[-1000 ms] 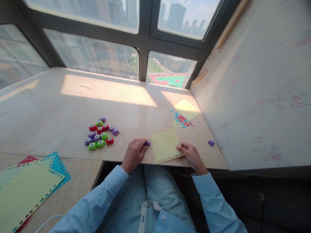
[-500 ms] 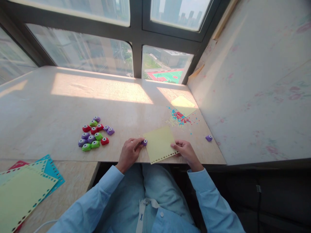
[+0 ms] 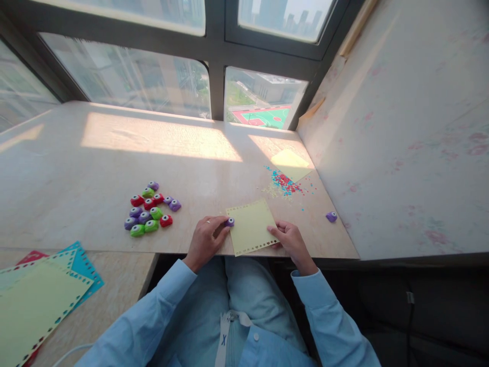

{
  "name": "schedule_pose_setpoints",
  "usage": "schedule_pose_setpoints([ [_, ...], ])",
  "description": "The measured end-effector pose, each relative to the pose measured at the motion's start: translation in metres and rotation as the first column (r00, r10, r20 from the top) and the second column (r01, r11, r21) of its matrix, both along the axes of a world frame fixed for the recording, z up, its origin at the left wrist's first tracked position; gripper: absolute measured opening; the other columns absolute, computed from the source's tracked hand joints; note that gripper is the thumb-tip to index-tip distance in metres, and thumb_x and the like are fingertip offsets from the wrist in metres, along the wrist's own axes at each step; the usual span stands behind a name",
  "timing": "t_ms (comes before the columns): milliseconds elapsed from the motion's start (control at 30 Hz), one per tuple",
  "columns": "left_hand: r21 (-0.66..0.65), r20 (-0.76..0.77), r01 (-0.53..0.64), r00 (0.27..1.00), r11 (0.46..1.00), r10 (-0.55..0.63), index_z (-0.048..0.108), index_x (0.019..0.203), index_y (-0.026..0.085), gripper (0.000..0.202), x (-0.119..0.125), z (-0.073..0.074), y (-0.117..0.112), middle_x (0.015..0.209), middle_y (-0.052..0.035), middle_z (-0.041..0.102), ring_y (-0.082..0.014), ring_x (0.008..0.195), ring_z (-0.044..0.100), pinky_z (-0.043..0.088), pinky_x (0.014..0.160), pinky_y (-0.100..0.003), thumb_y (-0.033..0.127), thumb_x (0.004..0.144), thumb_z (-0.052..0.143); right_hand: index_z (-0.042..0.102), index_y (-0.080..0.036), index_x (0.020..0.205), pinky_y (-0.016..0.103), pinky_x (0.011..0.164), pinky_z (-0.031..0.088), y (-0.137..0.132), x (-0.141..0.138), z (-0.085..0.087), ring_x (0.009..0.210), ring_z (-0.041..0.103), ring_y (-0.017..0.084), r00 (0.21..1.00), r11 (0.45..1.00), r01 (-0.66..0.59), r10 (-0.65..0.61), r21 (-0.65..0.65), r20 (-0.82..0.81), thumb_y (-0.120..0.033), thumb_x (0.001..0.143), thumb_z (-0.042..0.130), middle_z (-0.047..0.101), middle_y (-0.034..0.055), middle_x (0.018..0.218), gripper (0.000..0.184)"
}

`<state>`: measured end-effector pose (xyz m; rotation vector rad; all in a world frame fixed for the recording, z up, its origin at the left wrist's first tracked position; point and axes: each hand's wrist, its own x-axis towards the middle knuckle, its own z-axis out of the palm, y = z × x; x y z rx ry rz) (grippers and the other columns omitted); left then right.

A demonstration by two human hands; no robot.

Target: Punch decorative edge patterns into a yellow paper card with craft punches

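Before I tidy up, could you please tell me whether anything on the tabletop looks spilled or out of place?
Yes: tiny red, blue and pale yellow bits lie strewn loosely by the far yellow sheet, looking spilled. One purple punch sits alone near the wall, oddly apart from the group of punches on the left.

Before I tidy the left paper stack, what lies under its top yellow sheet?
Under the top yellow sheet, parts of a light green sheet, a blue sheet and a red sheet show. Anything else beneath is hidden.
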<state>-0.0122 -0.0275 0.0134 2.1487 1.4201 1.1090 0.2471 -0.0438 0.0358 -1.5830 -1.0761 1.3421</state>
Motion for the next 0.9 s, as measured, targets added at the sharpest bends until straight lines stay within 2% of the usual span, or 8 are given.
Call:
schedule_pose_setpoints([
  [167, -0.003, 0.012, -0.010, 1.000, 1.000, 0.010, 0.065, 0.111, 0.020, 0.024, 0.000, -0.001, -0.001, 0.112, -0.0084, 0.069, -0.0224, 0.105, 0.063, 0.050, 0.091, -0.042, 0.029, 0.089, 0.058, 0.068, -0.012, 0.107, 0.028, 0.044, 0.052, -0.002, 0.005, -0.002, 0.061, 0.064, 0.019, 0.993, 0.999, -0.016, 0.010, 0.051, 0.117, -0.053, 0.076, 0.066, 0.073, 0.0077, 0.083, 0.052],
  [267, -0.005, 0.015, -0.013, 1.000, 1.000, 0.013, 0.065, 0.111, 0.020, 0.024, 0.000, -0.001, -0.001, 0.113, -0.0085, 0.068, -0.0223, 0.106, 0.062, 0.050, 0.092, -0.041, 0.028, 0.090, 0.058, 0.067, -0.012, 0.108, 0.032, 0.054, 0.053, -0.003, 0.012, -0.003, 0.059, 0.058, 0.017, 0.890, 0.950, -0.031, -0.116, 0.311, 0.441, -0.051, 0.083, 0.061, 0.068, 0.0059, 0.075, 0.047],
  [333, 0.003, 0.010, -0.014, 1.000, 1.000, 0.014, 0.064, 0.112, 0.020, 0.024, 0.000, -0.002, -0.002, 0.114, -0.0085, 0.068, -0.0222, 0.108, 0.061, 0.050, 0.093, -0.042, 0.026, 0.090, 0.057, 0.068, -0.014, 0.107, 0.036, 0.066, 0.054, 0.000, 0.017, -0.001, 0.067, 0.059, 0.019, 0.783, 0.857, -0.159, -0.193, 0.490, 0.591, -0.045, 0.088, 0.058, 0.066, 0.0069, 0.079, 0.038],
  [400, 0.020, -0.013, -0.010, 1.000, 1.000, 0.010, 0.064, 0.112, 0.020, 0.024, 0.001, -0.002, -0.004, 0.115, -0.0087, 0.067, -0.0223, 0.108, 0.061, 0.049, 0.093, -0.042, 0.026, 0.090, 0.057, 0.067, -0.017, 0.110, 0.039, 0.078, 0.054, 0.006, 0.018, 0.001, 0.083, 0.062, 0.021, 0.729, 0.744, -0.360, -0.153, 0.564, 0.668, -0.038, 0.092, 0.055, 0.067, 0.0098, 0.091, 0.030],
  [533, 0.079, -0.101, 0.011, 0.995, 0.997, -0.003, 0.062, 0.117, 0.020, 0.027, 0.001, -0.001, -0.006, 0.117, -0.0099, 0.066, -0.0233, 0.107, 0.060, 0.049, 0.091, -0.043, 0.025, 0.091, 0.056, 0.063, -0.021, 0.120, 0.043, 0.100, 0.047, 0.025, 0.011, 0.002, 0.120, 0.055, 0.023, 0.604, 0.482, -0.721, 0.084, 0.498, 0.793, -0.030, 0.094, 0.055, 0.062, 0.0120, 0.126, 0.029],
  [633, 0.100, -0.161, 0.034, 0.987, 0.994, -0.017, 0.062, 0.119, 0.021, 0.028, 0.001, 0.001, -0.007, 0.115, -0.0098, 0.067, -0.0235, 0.104, 0.061, 0.049, 0.089, -0.043, 0.024, 0.092, 0.053, 0.061, -0.021, 0.124, 0.044, 0.106, 0.043, 0.039, 0.002, -0.006, 0.131, 0.047, 0.024, 0.486, 0.372, -0.837, 0.169, 0.401, 0.858, -0.033, 0.094, 0.055, 0.055, 0.0116, 0.138, 0.032],
  [700, 0.094, -0.185, 0.055, 0.982, 0.994, -0.037, 0.062, 0.118, 0.021, 0.028, 0.001, 0.003, -0.007, 0.113, -0.0091, 0.068, -0.0232, 0.103, 0.061, 0.049, 0.089, -0.043, 0.022, 0.093, 0.052, 0.062, -0.019, 0.124, 0.045, 0.107, 0.042, 0.045, -0.004, -0.012, 0.132, 0.046, 0.025, 0.447, 0.369, -0.856, 0.172, 0.363, 0.878, -0.034, 0.094, 0.054, 0.055, 0.0122, 0.139, 0.034],
  [900, 0.081, -0.185, 0.085, 0.980, 0.993, -0.069, 0.063, 0.115, 0.021, 0.025, 0.003, 0.007, -0.009, 0.109, -0.0073, 0.069, -0.0220, 0.100, 0.061, 0.048, 0.088, -0.041, 0.023, 0.091, 0.056, 0.060, -0.018, 0.127, 0.047, 0.108, 0.041, 0.043, -0.015, -0.021, 0.134, 0.045, 0.026, 0.427, 0.479, -0.815, 0.117, 0.326, 0.896, -0.035, 0.096, 0.051, 0.053, 0.0135, 0.141, 0.037],
])
